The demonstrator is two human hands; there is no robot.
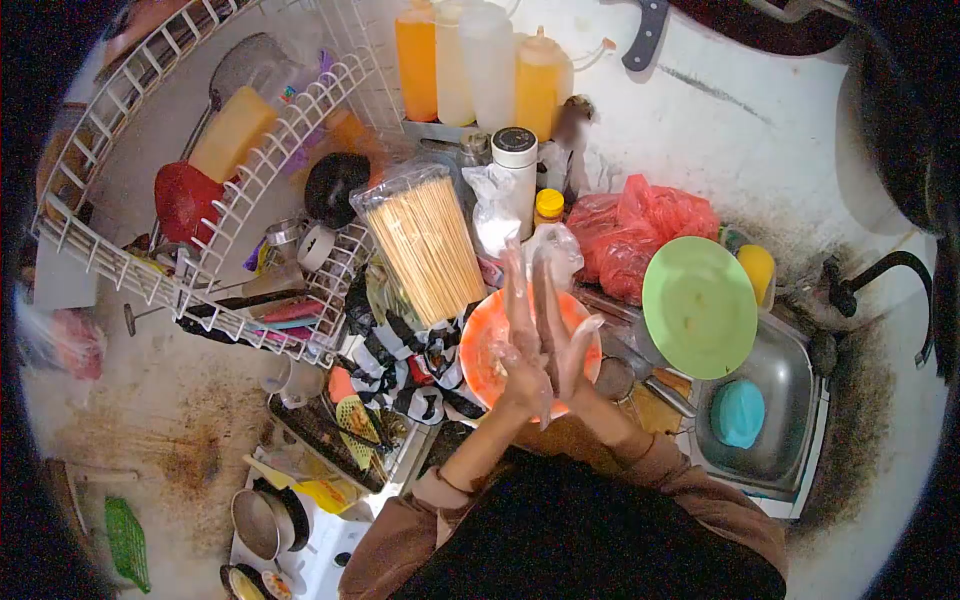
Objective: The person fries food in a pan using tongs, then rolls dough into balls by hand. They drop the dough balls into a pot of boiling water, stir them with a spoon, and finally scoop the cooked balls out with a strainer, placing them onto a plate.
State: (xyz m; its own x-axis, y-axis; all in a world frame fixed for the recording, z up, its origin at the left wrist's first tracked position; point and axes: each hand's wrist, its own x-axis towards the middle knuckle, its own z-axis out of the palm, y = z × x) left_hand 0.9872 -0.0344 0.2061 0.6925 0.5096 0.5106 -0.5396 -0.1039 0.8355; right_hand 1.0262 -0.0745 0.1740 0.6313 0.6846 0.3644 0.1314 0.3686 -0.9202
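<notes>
Both of my hands are raised side by side over an orange plate or bowl (478,345), fingers stretched away from me. My left hand (522,345) and my right hand (562,345) have their palms turned toward each other, with a narrow gap between the fingers. Whitish residue seems to coat the skin. Neither hand shows an object in it. Beyond the fingertips are a clear plastic bag (495,205) and a yellow-capped jar (549,205). A pack of wooden skewers (425,240) lies to the left of the hands.
A green plate (699,307) stands right, beside a metal sink (790,400) holding a turquoise item (738,413). Red plastic bags (640,240), a white flask (515,170) and sauce bottles (490,70) are behind. A dish rack (215,260) is left, a stove with a pan (262,523) lower left.
</notes>
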